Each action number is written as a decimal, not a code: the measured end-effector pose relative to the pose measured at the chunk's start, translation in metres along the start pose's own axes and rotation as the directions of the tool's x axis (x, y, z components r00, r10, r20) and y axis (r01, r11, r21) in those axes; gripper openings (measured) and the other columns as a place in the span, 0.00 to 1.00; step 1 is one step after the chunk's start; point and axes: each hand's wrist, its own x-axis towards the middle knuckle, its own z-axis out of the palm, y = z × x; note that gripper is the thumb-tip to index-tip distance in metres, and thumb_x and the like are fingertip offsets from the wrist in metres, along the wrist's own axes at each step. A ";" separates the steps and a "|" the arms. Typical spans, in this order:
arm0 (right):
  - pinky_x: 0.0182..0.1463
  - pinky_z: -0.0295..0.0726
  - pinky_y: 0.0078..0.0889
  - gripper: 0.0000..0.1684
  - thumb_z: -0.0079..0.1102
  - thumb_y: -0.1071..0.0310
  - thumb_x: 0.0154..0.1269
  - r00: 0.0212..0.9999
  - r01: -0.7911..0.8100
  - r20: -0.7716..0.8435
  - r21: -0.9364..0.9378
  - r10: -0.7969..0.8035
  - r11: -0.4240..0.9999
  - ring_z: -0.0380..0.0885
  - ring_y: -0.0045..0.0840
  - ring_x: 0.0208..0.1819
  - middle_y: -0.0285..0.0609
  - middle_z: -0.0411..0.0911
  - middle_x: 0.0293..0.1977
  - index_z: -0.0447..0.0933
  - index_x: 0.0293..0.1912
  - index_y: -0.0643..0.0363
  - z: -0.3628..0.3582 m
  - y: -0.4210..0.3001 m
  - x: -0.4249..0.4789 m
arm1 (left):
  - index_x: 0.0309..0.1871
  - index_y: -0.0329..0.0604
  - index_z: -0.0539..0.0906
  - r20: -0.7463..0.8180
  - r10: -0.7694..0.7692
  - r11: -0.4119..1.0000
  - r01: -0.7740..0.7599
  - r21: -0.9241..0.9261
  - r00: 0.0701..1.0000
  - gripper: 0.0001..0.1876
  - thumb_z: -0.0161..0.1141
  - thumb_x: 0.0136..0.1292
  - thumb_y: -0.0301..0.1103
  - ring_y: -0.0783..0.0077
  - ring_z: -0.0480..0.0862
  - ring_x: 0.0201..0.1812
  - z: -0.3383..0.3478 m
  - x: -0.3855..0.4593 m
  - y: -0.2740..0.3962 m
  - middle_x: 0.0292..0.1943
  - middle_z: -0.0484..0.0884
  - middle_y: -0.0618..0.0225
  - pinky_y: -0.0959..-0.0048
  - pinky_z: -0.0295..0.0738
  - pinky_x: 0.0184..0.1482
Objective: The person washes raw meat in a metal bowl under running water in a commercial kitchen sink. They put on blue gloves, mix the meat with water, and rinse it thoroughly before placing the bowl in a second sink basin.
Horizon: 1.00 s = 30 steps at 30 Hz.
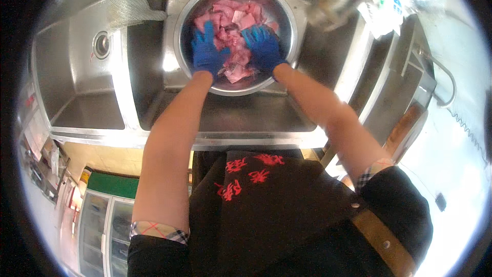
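Note:
A wide round metal basin [177,42] stands in the sink compartment before me, holding water and many pale pink pieces of raw meat [238,55]. Both my hands wear blue gloves and reach into it. My left hand [209,54] lies at the basin's left side, fingers spread and thumb pointing toward the meat. On the right, my right hand [265,48] rests palm down against the pieces, its fingertips slightly apart. Neither hand visibly grips a piece, though the undersides of both are hidden.
A metal faucet [330,11] overhangs the basin's right. A mesh cloth [128,5] drapes over the sink divider [125,84]; a second compartment with a drain [102,45] lies left. White plastic bags [384,11] sit back right. A glass-door refrigerator [105,223] stands lower left.

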 end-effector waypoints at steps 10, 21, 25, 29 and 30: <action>0.56 0.77 0.41 0.34 0.69 0.51 0.55 0.992 -0.124 0.102 0.647 0.076 0.752 0.78 0.47 0.54 0.54 0.78 0.53 0.75 0.58 0.58 -0.037 -0.023 0.031 | 0.75 0.45 0.61 0.349 0.124 0.935 -0.227 0.273 0.929 0.45 0.65 0.55 0.51 0.45 0.70 0.66 -0.017 0.021 -0.014 0.68 0.68 0.49 0.49 0.63 0.67; 0.56 0.74 0.49 0.31 0.59 0.56 0.63 0.960 -0.239 -0.026 0.440 0.278 0.865 0.76 0.50 0.53 0.59 0.77 0.50 0.69 0.62 0.59 0.058 0.011 0.021 | 0.58 0.50 0.78 0.218 0.023 0.968 -0.076 0.239 0.976 0.20 0.57 0.65 0.43 0.48 0.85 0.48 0.052 0.039 -0.024 0.44 0.85 0.52 0.50 0.80 0.49; 0.53 0.78 0.48 0.45 0.70 0.45 0.54 0.947 -0.253 0.070 0.763 0.312 0.595 0.80 0.49 0.49 0.57 0.79 0.46 0.68 0.65 0.58 -0.018 0.011 0.041 | 0.62 0.49 0.75 0.147 -0.003 0.993 -0.015 0.119 0.989 0.29 0.64 0.59 0.48 0.47 0.78 0.60 -0.014 0.047 0.008 0.60 0.77 0.50 0.51 0.76 0.57; 0.54 0.78 0.45 0.50 0.71 0.40 0.52 0.933 0.092 -0.349 -0.001 -0.087 0.996 0.80 0.48 0.50 0.54 0.80 0.48 0.66 0.68 0.56 -0.039 0.003 0.064 | 0.69 0.50 0.70 -0.115 0.234 0.915 -0.179 0.361 0.965 0.40 0.70 0.53 0.51 0.40 0.65 0.71 -0.011 0.025 0.024 0.74 0.60 0.48 0.50 0.68 0.67; 0.54 0.78 0.44 0.44 0.69 0.42 0.55 0.899 0.040 -0.434 -0.058 -0.061 0.998 0.80 0.48 0.52 0.54 0.80 0.51 0.69 0.64 0.56 -0.016 -0.002 0.062 | 0.73 0.55 0.67 -0.023 0.206 0.926 -0.187 0.329 0.978 0.43 0.70 0.53 0.51 0.34 0.59 0.72 0.001 0.029 0.023 0.75 0.56 0.48 0.49 0.65 0.69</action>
